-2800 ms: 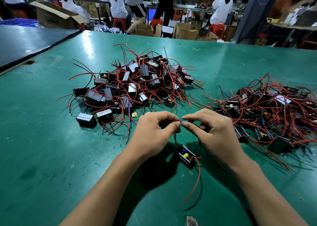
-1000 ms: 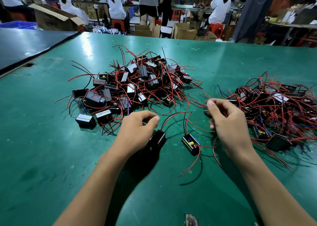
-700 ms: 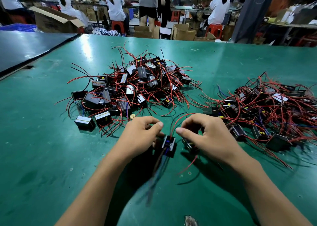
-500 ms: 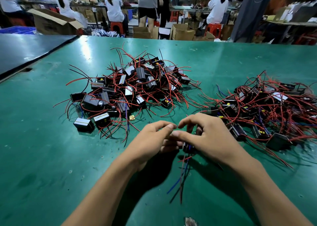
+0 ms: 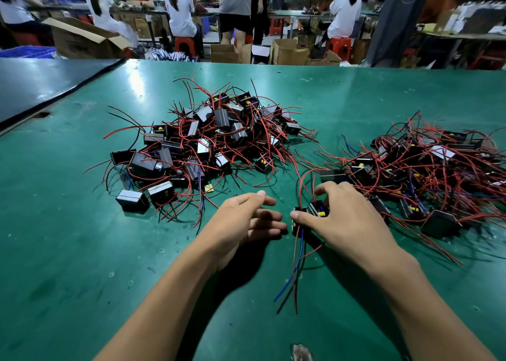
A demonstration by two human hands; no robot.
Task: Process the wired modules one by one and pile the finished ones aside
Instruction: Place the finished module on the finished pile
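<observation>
Table (image 5: 68, 237) is green and scuffed, with two heaps of modules on it. The left pile (image 5: 208, 141) is a dense tangle of black box-shaped modules with red leads sticking out, and a couple of loose boxes sit at its near-left edge. The left hand (image 5: 241, 218) hovers just right of that pile, low over the table, with fingers loosely spread and nothing in it. Just beside its fingertips is the wired module (image 5: 319, 210), a small black open-topped box with yellow and blue parts showing inside. It lies on the table between the two heaps, and its leads (image 5: 297, 264), red, blue and dark, trail toward the camera. A second black body seems to sit against it by the thumb, though it cannot be told whether that is separate. The right hand (image 5: 347, 221) curls over the module, thumb on the near-left side and fingers on the far side, gripping it. The right pile (image 5: 427, 174) is looser and spreads to the frame edge. Which heap is the finished one cannot be told. The module is probably light, with a rigid case. Its leads are thin and floppy and likely snag on neighbouring wires. The best hold is by the case sides, not by the leads, since pulling on them could strain the joints. The open top leaves components exposed, so fingers should stay off it.
</observation>
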